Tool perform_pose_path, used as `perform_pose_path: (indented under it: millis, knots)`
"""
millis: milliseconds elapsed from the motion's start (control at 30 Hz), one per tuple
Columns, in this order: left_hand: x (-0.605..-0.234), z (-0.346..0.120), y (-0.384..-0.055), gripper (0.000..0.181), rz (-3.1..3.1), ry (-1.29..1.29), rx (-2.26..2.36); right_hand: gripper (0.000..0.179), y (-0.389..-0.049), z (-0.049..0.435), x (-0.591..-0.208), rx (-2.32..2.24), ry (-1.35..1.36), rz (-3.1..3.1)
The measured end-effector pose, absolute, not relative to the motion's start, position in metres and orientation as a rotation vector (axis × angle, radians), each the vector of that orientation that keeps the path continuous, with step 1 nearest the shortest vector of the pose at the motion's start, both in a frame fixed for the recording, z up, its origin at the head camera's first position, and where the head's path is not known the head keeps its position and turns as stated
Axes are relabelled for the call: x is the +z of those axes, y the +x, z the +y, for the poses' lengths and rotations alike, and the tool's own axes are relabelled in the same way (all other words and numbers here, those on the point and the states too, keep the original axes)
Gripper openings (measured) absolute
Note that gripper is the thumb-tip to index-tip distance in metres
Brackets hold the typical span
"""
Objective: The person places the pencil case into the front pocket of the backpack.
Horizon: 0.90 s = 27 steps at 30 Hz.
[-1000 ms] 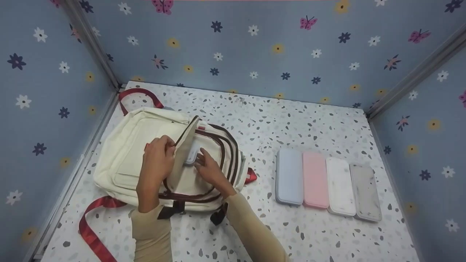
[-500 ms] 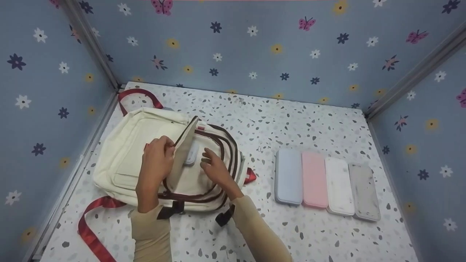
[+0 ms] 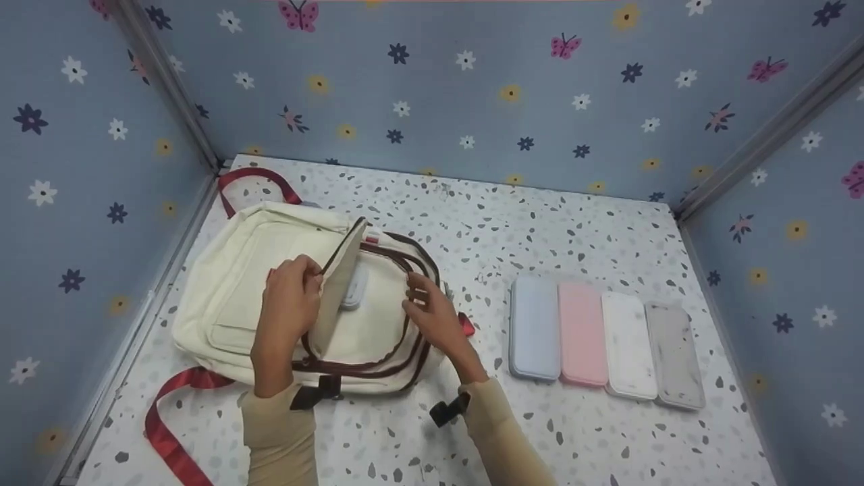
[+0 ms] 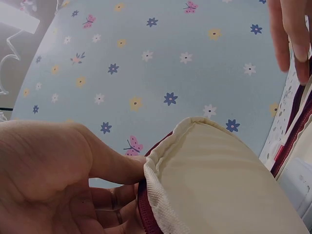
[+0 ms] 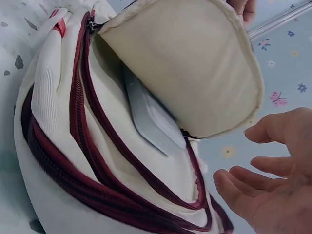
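A cream backpack (image 3: 233, 283) with maroon zips and red straps lies on the left of the speckled tabletop. My left hand (image 3: 287, 307) pinches the top edge of its front pocket flap (image 5: 190, 58) between thumb and fingers, holding the flap raised. Inside the pocket sits a pale bluish-white case (image 5: 158, 122), partly hidden behind the flap in the head view. My right hand (image 3: 435, 320) is over the pocket's right rim with its fingers loosely bent. The right wrist view shows that hand (image 5: 278, 170) apart from the bag, holding nothing.
Right of the backpack, four-sided flat cases lie side by side: light blue (image 3: 535, 327), pink (image 3: 583, 334), white (image 3: 630, 344) and grey (image 3: 675, 354). A red strap (image 3: 169, 432) trails toward the front left. Flowered panels (image 3: 432, 81) enclose the back and sides.
My right hand has let go of the pale case in the pocket and moved right to the pocket's rim. My left hand still holds the flap in place.
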<state>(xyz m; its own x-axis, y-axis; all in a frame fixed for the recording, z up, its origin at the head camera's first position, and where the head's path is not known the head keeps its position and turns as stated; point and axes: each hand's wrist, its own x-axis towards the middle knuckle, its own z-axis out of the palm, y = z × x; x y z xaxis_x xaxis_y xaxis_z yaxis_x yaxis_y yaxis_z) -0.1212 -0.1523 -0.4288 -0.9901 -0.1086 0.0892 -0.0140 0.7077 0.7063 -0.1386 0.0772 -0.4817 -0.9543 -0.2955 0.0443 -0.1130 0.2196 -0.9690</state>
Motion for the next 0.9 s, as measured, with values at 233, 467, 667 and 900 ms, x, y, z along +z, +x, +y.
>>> perform_pose_path:
  millis: [233, 467, 667, 900]
  knots:
    - [-0.431, -0.153, -0.121, 0.012, -2.766, 0.108, -1.16, 0.051, -0.126, 0.106, -0.472, -1.785, -0.456, 2.481]
    - [-0.43, -0.154, -0.122, 0.011, -2.761, 0.099, -1.149, 0.055, -0.126, 0.146, -0.494, -1.754, -0.383, 2.678]
    - [-0.429, -0.154, -0.122, 0.011, -2.762, 0.101, -1.156, 0.057, -0.119, 0.175, -0.499, -1.691, -0.236, 2.789]
    - [-0.43, -0.153, -0.122, 0.012, -2.755, 0.083, -1.17, 0.059, -0.109, 0.203, -0.506, -1.62, -0.047, 2.862]
